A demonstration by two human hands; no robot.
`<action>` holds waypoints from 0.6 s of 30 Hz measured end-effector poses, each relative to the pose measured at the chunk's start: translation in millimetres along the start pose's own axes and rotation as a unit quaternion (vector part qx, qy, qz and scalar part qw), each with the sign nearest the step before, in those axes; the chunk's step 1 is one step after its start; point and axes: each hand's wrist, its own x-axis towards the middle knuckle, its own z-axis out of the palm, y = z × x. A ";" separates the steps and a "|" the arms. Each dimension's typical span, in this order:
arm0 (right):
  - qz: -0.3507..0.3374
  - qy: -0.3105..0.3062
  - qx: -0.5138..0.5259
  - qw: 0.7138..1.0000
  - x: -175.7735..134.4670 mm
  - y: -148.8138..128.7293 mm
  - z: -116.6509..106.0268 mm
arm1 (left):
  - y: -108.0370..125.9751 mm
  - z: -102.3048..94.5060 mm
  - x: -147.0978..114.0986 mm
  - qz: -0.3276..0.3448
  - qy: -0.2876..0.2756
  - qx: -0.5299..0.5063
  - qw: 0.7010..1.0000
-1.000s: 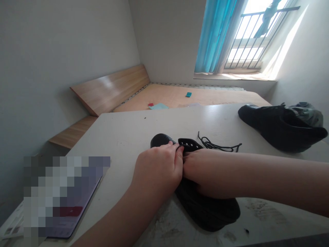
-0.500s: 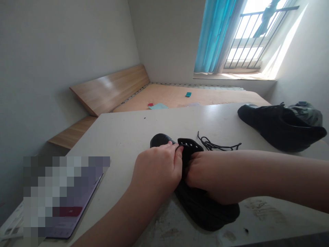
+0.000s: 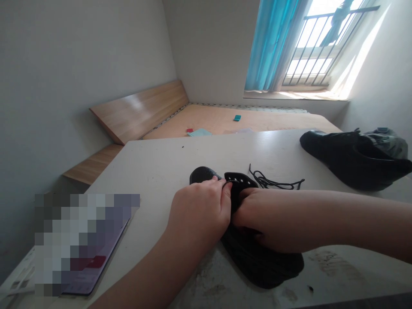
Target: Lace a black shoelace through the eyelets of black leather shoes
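A black shoe (image 3: pixel 262 268) lies on the white table, toe pointing away to the left, with its eyelet flap folded outward. My left hand (image 3: pixel 201 206) is closed around the near side of the shoe's front, thumb at the eyelet edge beside a thin strand of lace. My right hand (image 3: pixel 254 212) reaches into the shoe's opening; its fingers are hidden inside, so what they touch cannot be seen. Beyond my right wrist a loose black shoelace (image 3: pixel 277 184) lies in loops on the table.
A second black shoe (image 3: pixel 344 161) stands at the right, with crumpled grey material behind it. A partly pixelated purple item (image 3: pixel 106 257) lies on the left of the white table (image 3: pixel 154 159). Past the far edge is a bed (image 3: pixel 215 116) with small items on it.
My right hand has shifted slightly within the shoe's opening. My left hand keeps its grip, and the whole view has moved a little.
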 end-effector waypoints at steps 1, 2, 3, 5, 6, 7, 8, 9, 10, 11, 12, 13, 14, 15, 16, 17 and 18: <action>-0.006 -0.005 0.003 1.000 -1.0 0.6 -0.1 | 0.0 0.1 0.0 0.000 0.000 0.001 1.000; -0.014 -0.006 0.009 1.000 -1.6 1.1 -0.4 | -0.1 0.2 0.1 0.000 -0.001 0.001 1.000; -0.017 -0.010 0.016 1.000 -1.8 1.6 -1.0 | -0.1 0.3 0.1 -0.001 -0.001 0.002 1.000; -0.016 -0.022 0.028 0.999 -0.7 2.4 -2.6 | -0.3 0.4 0.1 -0.002 -0.002 0.002 1.000; -0.016 -0.030 0.028 0.999 0.3 2.5 -3.5 | -0.4 0.4 0.1 -0.002 -0.001 0.003 1.000; -0.019 -0.040 0.021 0.999 1.5 2.4 -4.2 | -0.6 0.5 0.1 -0.001 -0.001 0.003 1.000; -0.024 -0.053 0.008 0.998 2.8 1.9 -4.8 | -0.7 0.5 0.1 -0.001 0.000 0.002 1.000; -0.029 -0.066 -0.007 0.997 4.1 1.2 -5.2 | -0.8 0.6 0.2 0.000 0.000 0.002 1.000; -0.033 -0.076 -0.020 0.996 5.3 0.1 -5.6 | -0.9 0.8 0.2 0.000 0.001 0.001 1.000; -0.036 -0.083 -0.031 0.995 6.2 -1.2 -6.0 | -1.0 1.0 0.3 0.001 0.003 0.001 1.000; -0.036 -0.088 -0.037 0.995 6.9 -2.7 -6.6 | -1.0 1.3 0.3 0.002 0.006 0.000 1.000; -0.034 -0.091 -0.040 0.994 7.5 -4.3 -7.4 | -1.1 1.7 0.3 0.003 0.008 0.000 1.000; -0.031 -0.094 -0.042 0.994 8.0 -5.8 -8.3 | -1.3 2.1 0.3 0.003 0.011 0.000 1.000; -0.028 -0.099 -0.044 0.994 8.6 -6.9 -9.0 | -1.4 2.6 0.3 0.004 0.014 -0.001 1.000; -0.024 -0.103 -0.046 0.993 9.4 -7.5 -9.3 | -1.6 3.2 0.3 0.005 0.017 -0.002 1.000; -0.022 -0.105 -0.046 0.993 10.5 -7.4 -9.0 | -1.8 3.7 0.3 0.006 0.018 -0.003 1.000; -0.023 -0.104 -0.042 0.993 12.0 -6.5 -7.7 | -2.0 4.3 0.4 0.007 0.018 -0.004 1.000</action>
